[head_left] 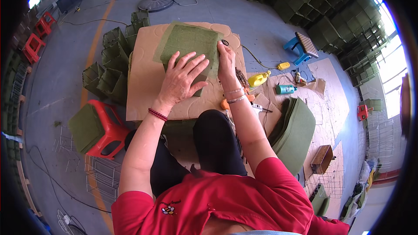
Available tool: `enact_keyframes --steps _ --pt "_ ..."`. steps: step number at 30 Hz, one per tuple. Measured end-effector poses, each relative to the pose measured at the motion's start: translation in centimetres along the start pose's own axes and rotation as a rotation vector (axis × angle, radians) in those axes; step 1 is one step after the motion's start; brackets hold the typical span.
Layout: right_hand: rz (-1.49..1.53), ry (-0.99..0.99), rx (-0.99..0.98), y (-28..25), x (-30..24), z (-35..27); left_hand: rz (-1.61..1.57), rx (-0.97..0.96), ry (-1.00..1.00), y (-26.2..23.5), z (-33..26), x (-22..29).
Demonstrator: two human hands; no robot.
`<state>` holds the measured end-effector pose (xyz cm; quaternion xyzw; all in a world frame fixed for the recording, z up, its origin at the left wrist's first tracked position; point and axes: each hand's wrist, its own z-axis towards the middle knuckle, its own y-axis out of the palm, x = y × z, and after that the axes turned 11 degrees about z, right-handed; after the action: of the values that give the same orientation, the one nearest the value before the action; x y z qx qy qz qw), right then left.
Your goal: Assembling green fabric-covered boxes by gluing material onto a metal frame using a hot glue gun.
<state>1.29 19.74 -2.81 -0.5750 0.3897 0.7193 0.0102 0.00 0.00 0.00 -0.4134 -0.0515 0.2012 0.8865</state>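
A box covered in green fabric (191,39) sits on the cardboard-topped table (146,74) in front of me, with a sheer flap of the fabric spreading past its top on the left. My left hand (185,76) lies on the near part of its top, fingers spread and holding nothing. At the box's right edge my right hand (226,61) is closed, thumb and fingertips pinching the fabric border. Just beyond those fingertips shows a small dark ring-shaped thing (225,42); whether the hand touches it I cannot tell. My palm hides part of the box's near side.
Open green boxes (115,56) stand left of the table. A red stool (109,128) with a green pad is nearer. On the right lie a yellow bottle (259,79), a teal bottle (285,89), green panels (296,132) and a cord with a yellow socket (283,65). A blue stool (300,48) stands farther off.
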Motion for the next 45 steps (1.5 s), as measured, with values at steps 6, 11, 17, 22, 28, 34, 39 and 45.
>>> enact_keyframes --steps 6,11,17,22,28,34,39,45 --pt "-0.050 0.031 0.074 -0.2 -1.0 -0.1 -0.005 0.018 -0.031 0.3 -0.1 0.9" --pt "-0.023 -0.068 0.055 1.0 -0.5 0.9 0.014 0.016 -0.002 -0.1 0.0 -0.1" --pt "-0.581 -0.475 0.094 -0.6 -2.2 2.6 0.007 0.011 -0.004 -0.1 0.0 0.2" --pt "-0.859 -0.656 -0.200 2.4 -5.1 4.2 0.014 0.002 0.003 -0.2 0.1 0.1" --pt "-1.195 -0.375 -0.350 3.3 -6.3 4.5 0.003 -0.012 -0.006 0.1 -0.1 -0.1" --pt "-1.295 -0.357 -0.537 3.2 -5.1 0.2 0.010 -0.018 -0.004 -0.1 0.0 0.1" --pt "-1.449 -0.519 -0.617 2.6 -4.6 -3.2 -0.047 -0.006 -0.024 -0.4 0.1 0.5" --pt "-1.345 -0.777 -0.572 2.0 -3.3 -7.6 0.012 -0.005 -0.024 -0.3 -0.1 0.3"
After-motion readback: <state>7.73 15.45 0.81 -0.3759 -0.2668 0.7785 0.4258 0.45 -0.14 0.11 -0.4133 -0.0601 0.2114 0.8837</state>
